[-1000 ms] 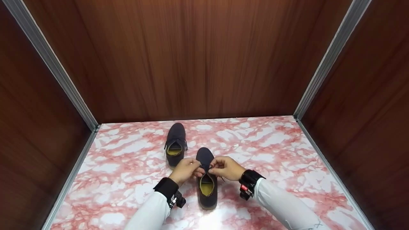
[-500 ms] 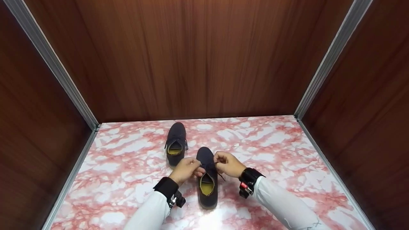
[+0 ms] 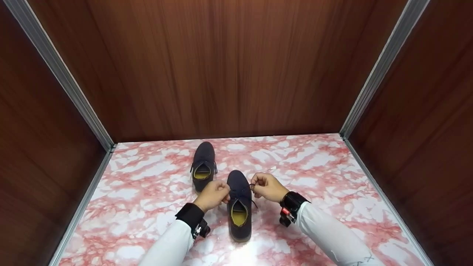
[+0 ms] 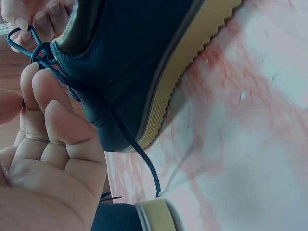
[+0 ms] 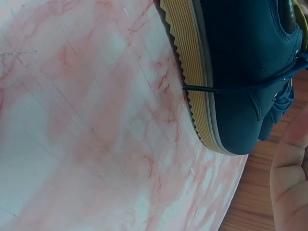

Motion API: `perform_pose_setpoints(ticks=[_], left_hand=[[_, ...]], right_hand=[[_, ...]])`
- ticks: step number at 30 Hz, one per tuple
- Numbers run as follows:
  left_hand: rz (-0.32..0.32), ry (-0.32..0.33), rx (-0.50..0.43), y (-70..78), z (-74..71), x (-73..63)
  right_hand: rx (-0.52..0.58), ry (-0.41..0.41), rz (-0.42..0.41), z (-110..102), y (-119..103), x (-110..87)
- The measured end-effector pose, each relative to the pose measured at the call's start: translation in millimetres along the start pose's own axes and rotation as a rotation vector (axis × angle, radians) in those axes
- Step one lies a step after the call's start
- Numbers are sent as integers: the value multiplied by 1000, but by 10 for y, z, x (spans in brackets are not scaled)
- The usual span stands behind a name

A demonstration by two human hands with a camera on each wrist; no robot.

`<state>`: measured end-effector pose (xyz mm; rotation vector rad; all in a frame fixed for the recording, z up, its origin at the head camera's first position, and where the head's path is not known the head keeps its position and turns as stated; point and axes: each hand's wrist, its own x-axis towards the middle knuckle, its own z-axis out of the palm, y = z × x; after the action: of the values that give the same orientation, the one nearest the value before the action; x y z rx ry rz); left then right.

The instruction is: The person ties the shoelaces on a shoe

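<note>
A dark navy lace-up shoe (image 3: 239, 221) with a yellow lining and ribbed tan sole stands between both hands, toe pointing away. My left hand (image 3: 213, 195) is at the left of its lacing, thumb and fingertips together on the shoelace (image 4: 139, 149), close to the knot (image 4: 42, 52). On the other side, my right hand (image 3: 269, 187) pinches a loop of the lace, pulled out to the right. One loose lace end hangs down each side of the shoe. The left hand's fingers partly hide the lace at their tips.
A matching shoe (image 3: 204, 155) stands farther back on the left, its lace ends hanging at its sides. The red-and-white marbled surface (image 3: 314, 229) is bounded by brown wood-grain panels (image 3: 229, 74) with metal corner strips (image 3: 384, 70).
My right hand has moved right and slightly away from me, drawing the lace loop out from the knot. My left hand has shifted slightly left. Both shoes have stayed put.
</note>
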<state>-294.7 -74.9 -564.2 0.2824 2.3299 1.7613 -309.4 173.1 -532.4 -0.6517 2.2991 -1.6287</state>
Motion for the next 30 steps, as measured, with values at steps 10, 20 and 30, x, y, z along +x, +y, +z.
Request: perform_pose_setpoints(ticks=[10,20,30], left_hand=[[63,-4,163,-7,-60,-7],[57,-13,226,-26,-134,-44],[53,-11,261,-108,-226,-110]], right_hand=[[-29,53,28,-70,273,67],[-60,83,35,-155,335,52],[-134,119,50,-199,388,6]])
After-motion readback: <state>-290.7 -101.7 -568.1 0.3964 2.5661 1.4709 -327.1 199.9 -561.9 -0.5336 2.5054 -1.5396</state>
